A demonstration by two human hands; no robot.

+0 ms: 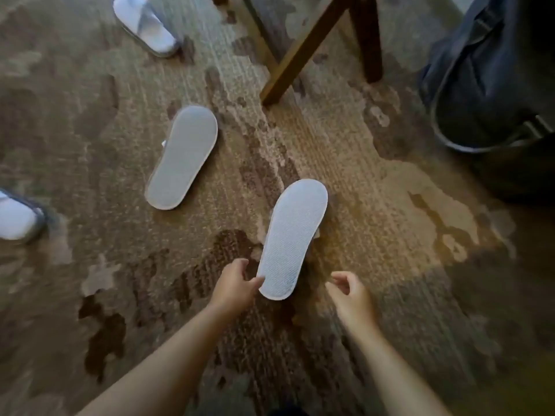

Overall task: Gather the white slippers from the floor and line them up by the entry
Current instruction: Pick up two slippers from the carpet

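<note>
Several white slippers lie on the patterned brown carpet. The nearest slipper [292, 237] lies sole up in the middle. My left hand [237, 283] touches its near end with thumb and fingertips; whether it grips the edge is unclear. My right hand [350, 292] hovers just right of that end, fingers curled and apart, holding nothing. A second slipper [181, 157] lies sole up further left. A third slipper [144, 24] lies right side up at the far left top. A fourth slipper [16, 219] is cut off by the left edge.
Dark wooden furniture legs [303, 49] stand on the carpet at the top centre. A dark blue-grey bag [492, 76] sits at the right. The carpet [375, 181] has brown and tan patches.
</note>
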